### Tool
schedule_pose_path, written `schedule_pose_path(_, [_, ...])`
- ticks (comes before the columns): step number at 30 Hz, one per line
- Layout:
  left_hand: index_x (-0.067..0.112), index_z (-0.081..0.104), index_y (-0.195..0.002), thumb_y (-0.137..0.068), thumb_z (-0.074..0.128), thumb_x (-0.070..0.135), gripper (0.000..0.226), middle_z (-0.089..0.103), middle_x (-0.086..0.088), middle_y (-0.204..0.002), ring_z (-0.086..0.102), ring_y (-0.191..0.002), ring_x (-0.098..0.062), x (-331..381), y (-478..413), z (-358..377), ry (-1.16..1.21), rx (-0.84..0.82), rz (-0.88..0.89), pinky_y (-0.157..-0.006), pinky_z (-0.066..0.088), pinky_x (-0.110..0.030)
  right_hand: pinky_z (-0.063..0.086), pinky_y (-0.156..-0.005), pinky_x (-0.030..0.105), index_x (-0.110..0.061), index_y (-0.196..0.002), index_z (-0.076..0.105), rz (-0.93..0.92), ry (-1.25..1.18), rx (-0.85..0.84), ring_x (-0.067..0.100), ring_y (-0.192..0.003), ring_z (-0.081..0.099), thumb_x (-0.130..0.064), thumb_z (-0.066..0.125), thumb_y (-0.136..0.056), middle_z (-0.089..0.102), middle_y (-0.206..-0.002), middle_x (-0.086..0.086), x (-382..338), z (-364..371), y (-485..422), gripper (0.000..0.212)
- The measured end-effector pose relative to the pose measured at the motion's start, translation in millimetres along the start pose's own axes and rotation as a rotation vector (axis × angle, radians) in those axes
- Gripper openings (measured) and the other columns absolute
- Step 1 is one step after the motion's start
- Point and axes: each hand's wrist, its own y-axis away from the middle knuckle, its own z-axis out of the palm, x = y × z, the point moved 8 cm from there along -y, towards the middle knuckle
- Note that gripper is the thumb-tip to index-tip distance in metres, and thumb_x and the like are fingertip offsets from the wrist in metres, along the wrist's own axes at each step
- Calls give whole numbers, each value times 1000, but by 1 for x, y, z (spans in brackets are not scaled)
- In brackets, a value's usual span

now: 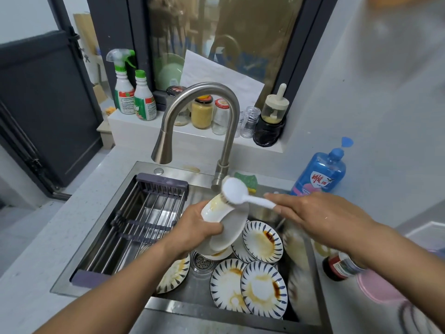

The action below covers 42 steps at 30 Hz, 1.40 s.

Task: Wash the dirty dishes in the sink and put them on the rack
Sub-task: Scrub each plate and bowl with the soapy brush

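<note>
My left hand (192, 230) grips a white bowl (215, 210), tilted on its side above the sink (115, 196), its inside smeared with yellow-brown sauce. A white plate (228, 231) sits behind the bowl, against the same hand. My right hand (310, 213) holds the handle of a white dish brush (237, 190), and its bristles press on the bowl's rim. Several dirty blue-striped plates (262, 289) lie in the sink bottom around the drain (201, 261). The dish rack (142, 220) spans the sink's left half and holds nothing.
The steel faucet (216, 112) arches over the sink just behind the brush. A blue dish soap bottle (321, 173) stands on the right counter, a green sponge (248, 180) beside the faucet base. Spray bottles (133, 97) and jars (203, 112) line the window ledge. A dark bottle (339, 266) lies at right.
</note>
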Motion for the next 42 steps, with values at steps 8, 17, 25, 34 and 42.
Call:
schedule_pose_path(8, [20,68,-110,-79,72,-10,43,73,8,-88,68,-76,0,-6,6,8,-14,-34,8,-63,51,-14,45,-80,32,-65,-146,24,-77,54,-41,4,-84,44,-67,17,-99,52,-89,-23,-13,-7,1,47])
schedule_pose_path(17, [17,63,-124,-75,80,-7,57,72,-11,-116,68,-109,-32,-19,3,-2,311,88,-120,-94,57,-53,48,-78,33,-62,-150,19,-25,55,16,16,-103,61,-64,19,-102,63,-100,-15,-9,-5,5,48])
schedule_pose_path(25, [12,61,-123,-79,71,-13,51,71,-18,-114,69,-106,-38,-18,13,-1,497,97,-135,-85,61,-51,55,-81,39,-65,-146,19,55,0,20,17,-104,61,-62,21,-103,63,-108,-14,1,3,5,43])
schedule_pose_path(34, [7,61,-123,-65,74,-5,60,67,-23,-124,65,-114,-39,-22,15,-15,819,131,-113,-82,60,-50,45,-68,14,-51,-140,49,129,-413,-70,-3,-78,60,-45,42,-106,62,-85,-18,33,28,11,36])
schedule_pose_path(42, [6,60,-124,-62,76,-5,65,68,-24,-119,69,-107,-39,0,25,1,615,-100,-105,-81,60,-47,35,-39,10,-29,-113,70,271,-956,116,0,-36,47,-43,83,-80,57,-48,-15,24,18,-2,38])
